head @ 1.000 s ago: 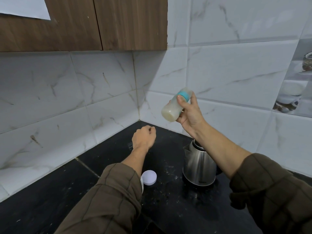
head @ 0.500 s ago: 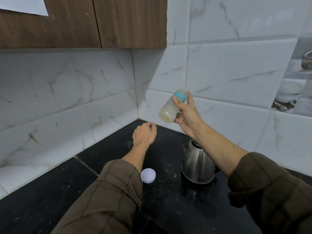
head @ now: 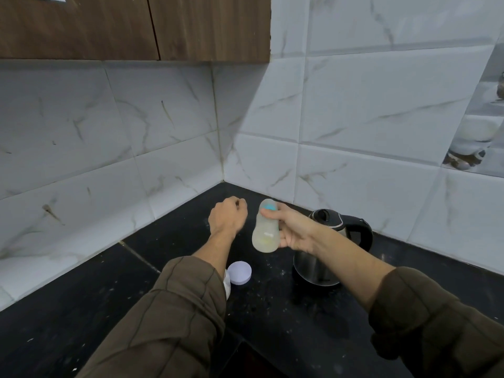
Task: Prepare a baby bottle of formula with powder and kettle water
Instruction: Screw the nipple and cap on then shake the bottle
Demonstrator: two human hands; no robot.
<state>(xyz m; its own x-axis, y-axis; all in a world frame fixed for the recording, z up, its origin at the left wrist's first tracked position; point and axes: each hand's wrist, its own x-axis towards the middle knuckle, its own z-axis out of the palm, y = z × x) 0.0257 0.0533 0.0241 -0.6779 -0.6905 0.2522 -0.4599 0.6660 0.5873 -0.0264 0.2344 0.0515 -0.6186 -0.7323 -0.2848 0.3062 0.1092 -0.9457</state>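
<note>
My right hand (head: pixel 293 231) grips a baby bottle (head: pixel 266 233) with a teal collar and clear cap, holding it in the air above the black counter (head: pixel 81 309). The bottle holds pale milky liquid and looks blurred. My left hand (head: pixel 227 216) is a closed fist just left of the bottle, not touching it. A steel kettle (head: pixel 332 246) with a black handle and lid stands on the counter behind my right forearm. A round white lid (head: pixel 239 272) lies flat on the counter beside my left sleeve, with part of a white container hidden under that sleeve.
White marble-look tiled walls meet in a corner behind the hands. Brown wooden cabinets (head: pixel 136 25) hang above. White powder specks are scattered on the counter around the kettle.
My right hand has dropped with the bottle from in front of the wall tiles to just above the counter, beside the left fist. The left fist has stayed in place.
</note>
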